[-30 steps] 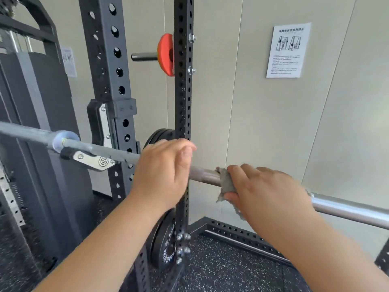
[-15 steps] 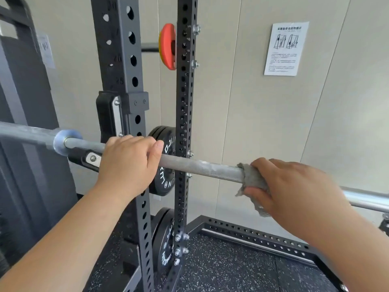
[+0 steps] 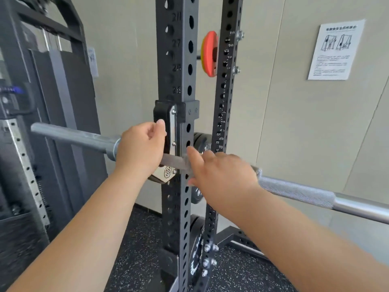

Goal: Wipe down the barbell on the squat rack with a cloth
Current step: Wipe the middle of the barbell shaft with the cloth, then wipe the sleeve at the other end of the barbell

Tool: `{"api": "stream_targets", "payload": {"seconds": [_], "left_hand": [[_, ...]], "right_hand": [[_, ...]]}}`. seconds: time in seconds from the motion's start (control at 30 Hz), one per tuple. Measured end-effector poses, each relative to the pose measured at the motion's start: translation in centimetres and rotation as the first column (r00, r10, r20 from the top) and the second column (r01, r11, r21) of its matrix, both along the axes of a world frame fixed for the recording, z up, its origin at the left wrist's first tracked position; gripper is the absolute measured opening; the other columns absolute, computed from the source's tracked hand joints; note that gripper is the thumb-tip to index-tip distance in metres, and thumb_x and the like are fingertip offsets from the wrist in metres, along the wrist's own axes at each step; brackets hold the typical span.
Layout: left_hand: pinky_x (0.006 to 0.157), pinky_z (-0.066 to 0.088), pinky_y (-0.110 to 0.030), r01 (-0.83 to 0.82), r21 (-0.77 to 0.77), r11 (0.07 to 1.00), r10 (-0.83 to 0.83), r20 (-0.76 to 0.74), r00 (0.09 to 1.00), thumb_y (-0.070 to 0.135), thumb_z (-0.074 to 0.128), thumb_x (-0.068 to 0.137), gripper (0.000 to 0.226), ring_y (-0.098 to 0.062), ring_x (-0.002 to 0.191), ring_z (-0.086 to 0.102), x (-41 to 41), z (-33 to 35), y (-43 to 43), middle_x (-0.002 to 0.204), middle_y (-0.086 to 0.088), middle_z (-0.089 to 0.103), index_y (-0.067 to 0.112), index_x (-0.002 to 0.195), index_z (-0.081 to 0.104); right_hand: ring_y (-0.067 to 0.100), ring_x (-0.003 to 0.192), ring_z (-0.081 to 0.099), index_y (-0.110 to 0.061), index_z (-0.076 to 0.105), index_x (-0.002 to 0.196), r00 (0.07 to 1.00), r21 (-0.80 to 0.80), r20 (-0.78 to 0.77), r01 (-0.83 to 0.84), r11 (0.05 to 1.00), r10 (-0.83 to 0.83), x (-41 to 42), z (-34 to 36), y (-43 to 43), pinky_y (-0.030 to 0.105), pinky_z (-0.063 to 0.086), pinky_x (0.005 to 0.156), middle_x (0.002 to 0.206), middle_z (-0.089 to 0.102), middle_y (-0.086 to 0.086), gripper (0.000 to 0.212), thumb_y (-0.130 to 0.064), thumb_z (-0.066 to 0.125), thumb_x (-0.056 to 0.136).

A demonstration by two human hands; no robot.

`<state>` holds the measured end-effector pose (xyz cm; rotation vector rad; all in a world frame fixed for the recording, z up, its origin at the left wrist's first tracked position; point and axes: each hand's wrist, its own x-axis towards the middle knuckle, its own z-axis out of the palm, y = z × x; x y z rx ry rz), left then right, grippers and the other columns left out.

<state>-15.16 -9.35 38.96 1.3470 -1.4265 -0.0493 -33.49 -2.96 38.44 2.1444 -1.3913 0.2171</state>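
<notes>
- The long silver steel barbell [image 3: 299,191] lies on the black perforated squat rack upright [image 3: 177,81], slanting from 9 o'clock to 4 o'clock across the view.
- The left hand [image 3: 141,148] grips the bar at 9 o'clock of the upright, just beside the collar. Its fingers are curled close together and its thumb is raised.
- The right hand [image 3: 221,173], at 3 o'clock of the left, is blurred. It wraps the small grey cloth [image 3: 186,168] around the bar, fingers over and thumb beneath.
- A round orange plate [image 3: 209,53] hangs at 12 o'clock.

Bare forearms [image 3: 84,224]; left hand [image 3: 140,149]; right hand [image 3: 221,175]
</notes>
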Motion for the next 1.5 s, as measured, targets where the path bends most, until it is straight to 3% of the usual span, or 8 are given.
{"api": "stream_targets", "payload": {"seconds": [0.23,0.37,0.5,0.77,0.9,1.1,1.43,1.5], "left_hand": [[0.07,0.051,-0.034,0.093,0.14,0.986,-0.08,-0.098,0.992,0.044,0.043,0.105,0.037,-0.011,0.076,0.066,2.3,-1.7,0.0,0.084,0.007,0.072,0.028,0.09,0.073],[0.069,0.058,-0.042,0.126,0.137,0.983,-0.124,-0.023,0.992,0.05,0.033,0.101,0.042,-0.017,0.073,0.067,2.4,-2.0,-0.1,0.09,0.003,0.072,0.031,0.102,0.071],[0.081,0.045,-0.032,0.092,0.156,0.983,-0.122,0.195,0.973,0.032,0.039,0.105,0.031,-0.011,0.095,0.056,3.1,-2.3,-1.0,0.117,0.003,0.068,0.027,0.123,0.063],[0.091,0.052,-0.04,0.126,-0.034,0.991,-0.124,0.057,0.991,0.029,0.035,0.108,0.03,-0.012,0.109,0.056,4.2,-4.4,0.8,0.111,0.011,0.065,0.026,0.117,0.064],[0.116,0.039,-0.032,0.125,-0.154,0.98,-0.061,0.37,0.927,0.035,0.048,0.102,0.037,-0.008,0.127,0.052,4.2,-5.3,2.8,0.132,0.012,0.063,0.025,0.135,0.062],[0.127,0.02,-0.049,0.177,-0.077,0.981,-0.075,0.693,0.717,0.046,0.047,0.1,0.067,-0.033,0.152,0.028,-1.9,-6.6,4.4,0.163,-0.009,0.037,0.019,0.159,0.03],[0.124,0.019,-0.057,0.013,0.022,1.0,-0.025,0.748,0.663,0.042,0.025,0.102,0.039,-0.019,0.11,0.062,0.7,-2.4,2.3,0.106,0.011,0.069,0.031,0.107,0.063],[0.113,0.04,-0.05,0.074,0.143,0.987,-0.149,0.648,0.746,0.039,0.033,0.103,0.03,-0.01,0.085,0.061,2.9,-1.4,1.9,0.086,0.012,0.065,0.031,0.089,0.059]], "right_hand": [[0.024,0.071,0.061,-0.03,0.02,0.146,1.0,-0.039,-0.02,0.007,0.999,-0.008,-2.5,-0.7,1.5,0.033,0.052,0.055,0.102,0.056,-0.002,0.065,-0.041,0.057,0.093],[0.021,0.07,0.063,-0.044,0.013,0.14,0.996,0.022,-0.019,0.086,0.996,-0.086,-4.0,0.6,2.7,0.03,0.052,0.055,0.093,0.053,-0.008,0.049,-0.058,0.033,0.098],[0.023,0.072,0.061,-0.033,0.032,0.12,0.999,0.162,0.003,0.032,0.986,-0.033,0.2,1.6,-0.8,0.04,0.057,0.061,0.087,0.053,-0.006,0.029,-0.053,0.038,0.1],[0.023,0.066,0.058,-0.023,0.029,0.125,0.988,0.107,0.026,-0.156,0.982,0.154,6.2,1.3,-4.7,0.041,0.057,0.059,0.091,0.053,-0.001,0.042,-0.038,0.054,0.095],[0.026,0.083,0.064,-0.055,-0.009,0.147,0.995,0.169,-0.015,-0.095,0.981,0.099,2.9,1.5,-2.8,0.042,0.058,0.065,0.112,0.047,-0.002,0.078,-0.061,0.045,0.091],[0.011,0.111,0.061,-0.048,-0.01,0.151,0.978,0.197,0.2,-0.093,0.976,0.053,-0.9,3.3,-0.3,0.026,0.049,0.092,0.132,0.05,-0.016,0.096,-0.057,0.058,0.084],[0.014,0.084,0.066,-0.039,0.017,0.14,0.985,0.079,0.104,0.127,0.989,-0.135,-1.6,0.3,0.2,0.029,0.052,0.064,0.086,0.063,-0.012,0.062,-0.063,0.039,0.088],[0.016,0.079,0.066,-0.039,0.023,0.131,0.985,0.084,0.125,0.107,0.991,-0.117,-1.2,0.3,0.1,0.032,0.055,0.064,0.081,0.062,-0.011,0.051,-0.064,0.039,0.088]]}}
